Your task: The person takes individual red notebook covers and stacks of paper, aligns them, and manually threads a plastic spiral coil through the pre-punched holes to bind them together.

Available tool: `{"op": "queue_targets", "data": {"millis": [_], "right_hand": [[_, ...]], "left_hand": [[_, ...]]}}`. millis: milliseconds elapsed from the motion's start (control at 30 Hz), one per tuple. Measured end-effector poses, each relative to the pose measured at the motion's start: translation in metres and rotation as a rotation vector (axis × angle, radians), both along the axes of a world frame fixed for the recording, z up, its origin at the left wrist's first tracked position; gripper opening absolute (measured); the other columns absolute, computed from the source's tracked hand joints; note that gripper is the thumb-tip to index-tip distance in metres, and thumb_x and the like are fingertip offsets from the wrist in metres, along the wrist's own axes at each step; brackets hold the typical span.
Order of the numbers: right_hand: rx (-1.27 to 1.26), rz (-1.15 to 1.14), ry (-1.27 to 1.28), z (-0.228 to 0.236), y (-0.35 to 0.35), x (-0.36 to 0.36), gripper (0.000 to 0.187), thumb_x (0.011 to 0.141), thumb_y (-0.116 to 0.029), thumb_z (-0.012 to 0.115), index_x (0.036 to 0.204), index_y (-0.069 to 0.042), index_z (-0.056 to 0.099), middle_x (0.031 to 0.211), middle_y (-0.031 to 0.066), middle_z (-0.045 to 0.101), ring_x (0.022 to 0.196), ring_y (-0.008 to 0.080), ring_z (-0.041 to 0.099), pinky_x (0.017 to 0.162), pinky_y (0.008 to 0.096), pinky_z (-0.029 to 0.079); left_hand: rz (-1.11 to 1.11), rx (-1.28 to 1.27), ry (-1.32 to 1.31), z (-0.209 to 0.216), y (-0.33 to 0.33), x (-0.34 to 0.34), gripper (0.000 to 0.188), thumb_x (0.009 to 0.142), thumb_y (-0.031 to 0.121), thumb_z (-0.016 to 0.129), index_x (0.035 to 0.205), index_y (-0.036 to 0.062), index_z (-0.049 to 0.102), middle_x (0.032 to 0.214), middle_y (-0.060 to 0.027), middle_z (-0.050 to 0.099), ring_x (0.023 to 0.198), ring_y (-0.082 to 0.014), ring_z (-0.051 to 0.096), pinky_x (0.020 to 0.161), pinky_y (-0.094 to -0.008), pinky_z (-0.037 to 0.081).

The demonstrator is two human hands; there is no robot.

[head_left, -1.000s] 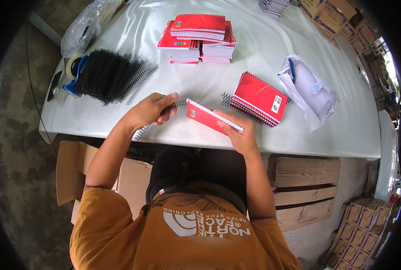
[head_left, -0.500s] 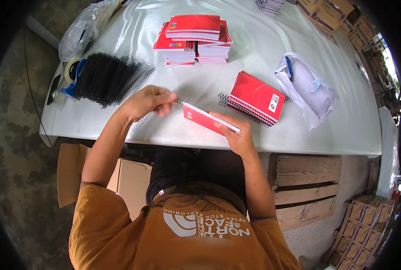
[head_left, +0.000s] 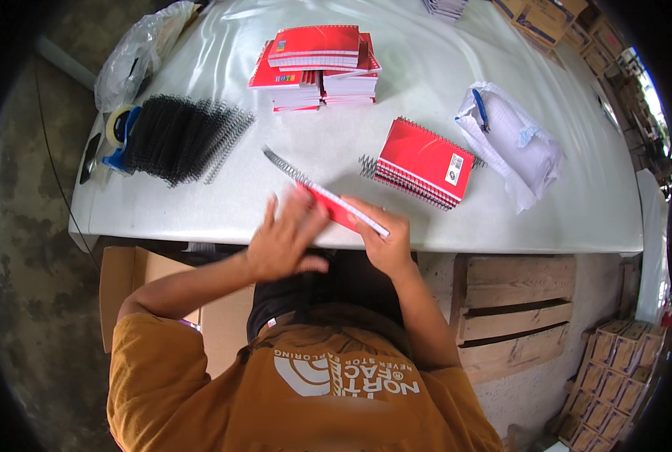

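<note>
My right hand (head_left: 385, 245) keeps its grip clamped on the near corner of a red notebook (head_left: 336, 209), held on edge just above the front lip of the desk (head_left: 200, 218). My left hand (head_left: 283, 241) lies flat against the notebook's near face, fingers (head_left: 275, 207) spread and not closed round anything, thumb pointing back toward my body. Both hands touch the notebook; the right one carries it, the left one only presses.

The notebook's long axis runs on a slant, from the right hand up and away to my left. A black wire coil (head_left: 294, 172) is threaded along its upper edge and sticks out well past the notebook's far end, over the bare desk. The left hand sits nearer that free end than the right.

The notebook shows a red cover and a thin white band of page edges, seen nearly side-on.

Beyond the notebook and to its right lies a short pile of bound red notebooks (head_left: 425, 160), coils facing me. Further right of that rests a white plastic bag (head_left: 517, 147) with a blue tool on it. To the notebook's far left sits a heap of loose black coils (head_left: 181, 135), a tape dispenser (head_left: 119, 134) just beside it. Straight beyond, near the desk's far side, stand stacks of unbound red notebooks (head_left: 317, 64).
</note>
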State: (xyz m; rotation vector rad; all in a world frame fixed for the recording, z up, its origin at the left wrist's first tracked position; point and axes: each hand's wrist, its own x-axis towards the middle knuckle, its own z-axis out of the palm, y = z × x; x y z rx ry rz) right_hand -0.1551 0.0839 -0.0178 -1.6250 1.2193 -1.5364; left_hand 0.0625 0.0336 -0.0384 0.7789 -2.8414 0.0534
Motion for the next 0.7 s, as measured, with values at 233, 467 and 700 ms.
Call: {"op": "queue_targets", "data": {"millis": [233,467,700], "right_hand": [[-0.214,0.045,0.166,-0.006,0.002,0.023,0.034,0.076,0.013,0.057,0.107,0.000,0.063,0.105,0.0159,0.066,0.093,0.0265,0.066,0.078,0.0315,0.053],[-0.285,0.091,0.132,-0.002,0.002,0.021,0.044,0.072,0.013,0.056,0.110,-0.006,0.063,0.103,0.0139,0.065,0.095,0.0278,0.064,0.077,0.0357,0.053],[-0.182,0.000,0.192,-0.013,0.006,0.019,0.063,0.071,0.008,0.059,0.130,-0.006,0.045,0.106,0.0162,0.063,0.090,0.0316,0.065,0.072,0.0370,0.052]], "left_hand": [[0.089,-0.080,0.366,0.025,-0.024,-0.002,0.098,0.074,0.076,0.041,0.142,0.0067,0.025,0.146,-0.0323,0.005,0.133,-0.0543,-0.004,0.098,-0.0696,0.000],[0.018,-0.433,0.590,0.054,-0.042,-0.029,0.104,0.075,0.078,0.038,0.140,-0.0019,0.026,0.142,-0.0384,0.006,0.135,-0.0504,0.004,0.104,-0.0619,0.003],[-0.258,-0.368,0.275,0.027,0.000,-0.018,0.091,0.075,0.070,0.050,0.126,-0.0041,0.035,0.132,-0.0273,0.035,0.121,-0.0481,0.035,0.098,-0.0657,0.021]]}}
